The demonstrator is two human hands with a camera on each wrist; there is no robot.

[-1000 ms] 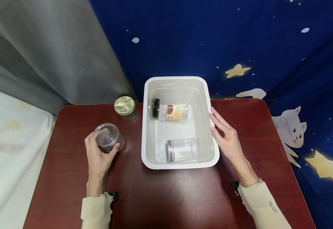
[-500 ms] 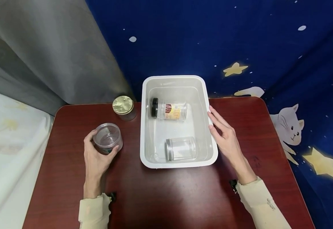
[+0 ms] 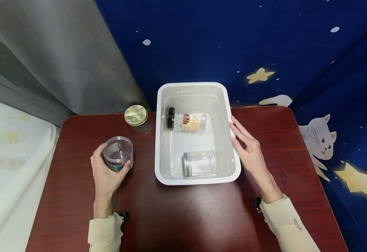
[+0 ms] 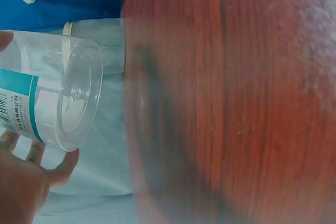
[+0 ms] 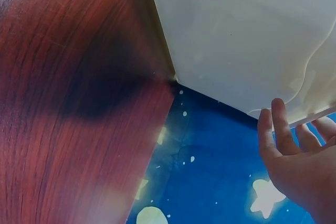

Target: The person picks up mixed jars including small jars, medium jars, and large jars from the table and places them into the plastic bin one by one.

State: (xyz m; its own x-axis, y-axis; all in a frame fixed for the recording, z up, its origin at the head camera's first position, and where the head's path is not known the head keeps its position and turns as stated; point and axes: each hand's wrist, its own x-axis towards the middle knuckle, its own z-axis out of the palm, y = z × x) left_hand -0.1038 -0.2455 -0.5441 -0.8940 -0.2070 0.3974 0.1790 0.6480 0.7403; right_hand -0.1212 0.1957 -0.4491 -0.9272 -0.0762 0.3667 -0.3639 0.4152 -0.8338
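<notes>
My left hand [image 3: 106, 175] grips an uncapped clear plastic jar [image 3: 119, 154], thumb on its right side and fingers round its left. In the left wrist view, the jar [image 4: 52, 87] shows a teal-and-white label with a barcode, and its round base hangs above the tabletop. My right hand [image 3: 249, 150] touches the right rim of a white plastic bin [image 3: 198, 181] with fairly straight fingers. From the right wrist view, several fingers of this hand [image 5: 299, 156] lie along the bin's outer wall [image 5: 231, 40]. Inside the bin lie a black-lidded labelled jar [image 3: 188, 120] and a silver-lidded clear jar [image 3: 200, 163].
A gold-topped jar [image 3: 137, 118] stands at the table's back edge, between the held jar and the bin. Behind the dark red table [image 3: 183, 217] hang a grey curtain [image 3: 60, 59] and a blue starry curtain [image 3: 202, 42]. White cloth [image 3: 10, 168] drapes at the left.
My left fingers have shifted from over the jar's rim to its left side, and the jar has turned slightly, showing more teal label. The right hand stays at the bin's rim.
</notes>
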